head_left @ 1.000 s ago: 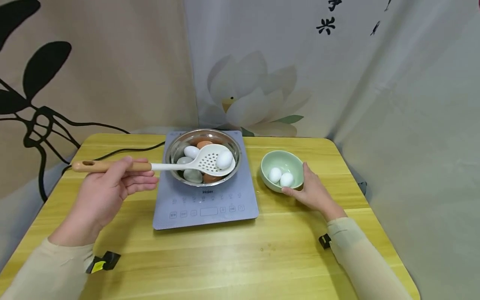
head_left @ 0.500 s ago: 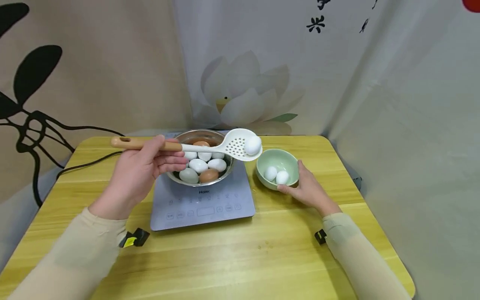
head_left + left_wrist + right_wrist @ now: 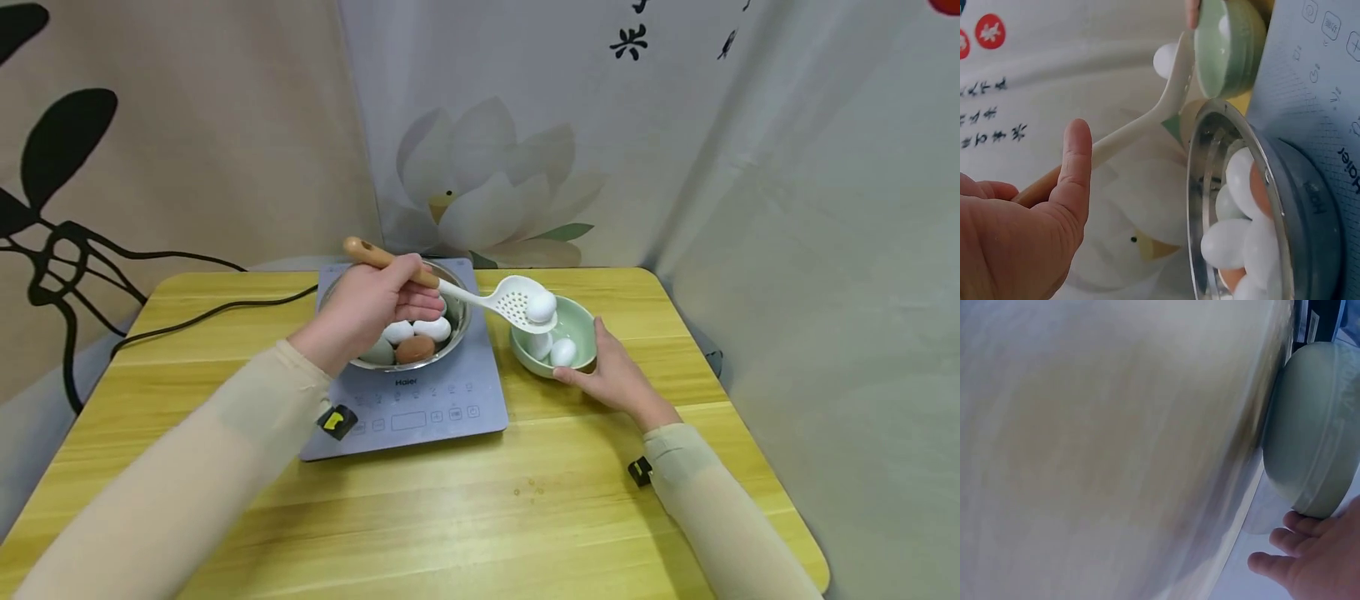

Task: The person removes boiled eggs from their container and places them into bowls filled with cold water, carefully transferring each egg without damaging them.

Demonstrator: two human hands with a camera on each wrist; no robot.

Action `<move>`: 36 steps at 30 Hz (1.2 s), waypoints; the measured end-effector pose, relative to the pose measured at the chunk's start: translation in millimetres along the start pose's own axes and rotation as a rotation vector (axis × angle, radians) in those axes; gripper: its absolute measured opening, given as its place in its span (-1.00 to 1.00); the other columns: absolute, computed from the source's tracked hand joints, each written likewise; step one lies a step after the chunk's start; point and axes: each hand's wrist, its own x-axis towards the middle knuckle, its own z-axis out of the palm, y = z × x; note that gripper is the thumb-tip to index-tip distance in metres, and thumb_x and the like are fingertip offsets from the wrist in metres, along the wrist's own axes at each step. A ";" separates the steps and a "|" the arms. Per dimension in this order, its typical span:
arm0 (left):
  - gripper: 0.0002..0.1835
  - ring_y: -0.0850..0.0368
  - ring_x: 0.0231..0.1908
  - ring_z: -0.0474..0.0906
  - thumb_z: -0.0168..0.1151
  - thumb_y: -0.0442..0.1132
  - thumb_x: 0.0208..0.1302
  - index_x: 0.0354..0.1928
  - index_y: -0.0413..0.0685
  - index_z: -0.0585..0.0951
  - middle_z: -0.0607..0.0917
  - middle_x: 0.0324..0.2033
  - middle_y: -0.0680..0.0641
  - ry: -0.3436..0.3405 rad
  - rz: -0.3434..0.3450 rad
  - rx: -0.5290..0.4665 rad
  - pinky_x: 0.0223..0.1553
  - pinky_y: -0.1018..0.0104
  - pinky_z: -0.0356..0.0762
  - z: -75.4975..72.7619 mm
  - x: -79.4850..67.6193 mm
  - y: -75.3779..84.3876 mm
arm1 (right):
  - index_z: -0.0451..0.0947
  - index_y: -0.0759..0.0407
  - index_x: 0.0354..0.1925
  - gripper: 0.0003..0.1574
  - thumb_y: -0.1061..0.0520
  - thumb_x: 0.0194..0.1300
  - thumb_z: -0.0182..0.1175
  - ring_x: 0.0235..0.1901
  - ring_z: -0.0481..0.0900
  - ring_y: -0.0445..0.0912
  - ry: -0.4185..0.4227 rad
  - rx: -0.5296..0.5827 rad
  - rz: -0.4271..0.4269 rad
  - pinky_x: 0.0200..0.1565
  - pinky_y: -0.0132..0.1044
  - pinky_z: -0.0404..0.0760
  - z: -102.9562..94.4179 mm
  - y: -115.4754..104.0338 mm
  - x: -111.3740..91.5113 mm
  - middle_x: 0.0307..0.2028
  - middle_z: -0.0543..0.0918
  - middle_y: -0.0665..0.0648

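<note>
My left hand point(image 3: 367, 307) grips the wooden handle of a white slotted spoon point(image 3: 513, 300) between thumb and fingers. A white egg point(image 3: 542, 307) rests in the spoon's head, which overlaps the left part of a green bowl point(image 3: 577, 319) in the head view. Two white eggs point(image 3: 563, 352) lie inside that bowl. With thumb at the front and fingers along the right side, my right hand point(image 3: 618, 379) holds the bowl on the table. In the left wrist view, a steel pot point(image 3: 1285, 219) holds several white and brown eggs point(image 3: 1225, 244); my left arm partly hides it in the head view.
The pot stands on a flat Haier induction cooker point(image 3: 420, 425), left of the bowl. A black cord point(image 3: 217, 312) runs from the cooker to the left across the wooden table point(image 3: 480, 533). Curtains point(image 3: 480, 167) hang behind the table and along its right side.
My left hand has carried the spoon and its egg rightward from over the pot to the bowl, the handle now slanting down to the right. The right hand has stayed at the bowl.
</note>
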 end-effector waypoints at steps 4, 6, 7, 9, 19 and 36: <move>-0.58 0.17 -0.33 0.84 0.01 -0.14 0.61 0.16 -0.38 0.61 0.80 -0.32 -0.11 -0.006 -0.032 0.004 -0.09 0.28 0.88 13.9 11.0 1.8 | -0.45 0.32 0.70 0.73 -0.57 0.25 0.37 0.68 0.00 0.37 -0.005 -0.007 0.000 0.65 0.33 0.16 -0.3 -0.1 -1.3 0.70 -0.10 0.47; -0.59 0.16 -0.34 0.84 0.01 -0.15 0.61 0.16 -0.39 0.61 0.79 -0.30 -0.15 -0.007 -0.046 -0.005 -0.09 0.26 0.88 20.4 15.9 2.1 | -0.46 0.32 0.70 0.72 -0.56 0.26 0.37 0.68 0.00 0.37 -0.006 -0.007 -0.001 0.66 0.33 0.16 -0.1 -0.1 -1.8 0.70 -0.11 0.47; -0.58 0.15 -0.35 0.84 0.02 -0.16 0.60 0.16 -0.41 0.61 0.79 -0.28 -0.17 -0.006 -0.049 -0.008 -0.09 0.25 0.88 23.7 18.1 2.3 | -0.46 0.32 0.70 0.72 -0.56 0.27 0.37 0.68 0.00 0.37 -0.006 -0.006 -0.001 0.65 0.33 0.16 0.0 -0.1 -2.0 0.70 -0.11 0.47; -0.58 0.14 -0.35 0.84 0.02 -0.15 0.60 0.15 -0.42 0.61 0.78 -0.22 -0.23 -0.001 -0.051 -0.006 -0.09 0.24 0.88 29.9 21.8 2.8 | -0.46 0.32 0.70 0.72 -0.55 0.27 0.37 0.68 0.00 0.37 -0.003 -0.004 -0.004 0.65 0.32 0.17 0.3 -0.4 -2.2 0.70 -0.11 0.47; -0.57 0.09 -0.31 0.81 0.02 -0.14 0.55 0.07 -0.41 0.66 0.76 -0.14 -0.24 0.044 -0.016 0.142 -0.09 0.22 0.88 56.7 30.0 8.7 | -0.46 0.33 0.70 0.72 -0.56 0.27 0.37 0.67 0.01 0.38 0.002 -0.003 -0.002 0.65 0.33 0.17 0.8 -0.1 -1.9 0.69 -0.09 0.49; -0.50 0.15 -0.64 0.31 0.01 0.01 0.64 -0.56 0.03 0.52 0.40 -0.71 0.08 0.017 0.356 0.700 -0.56 0.35 0.26 89.0 6.8 1.3 | -0.44 0.32 0.71 0.69 -0.53 0.28 0.39 0.68 0.00 0.36 0.012 0.030 -0.025 0.65 0.34 0.15 1.0 -2.0 -0.6 0.69 -0.09 0.49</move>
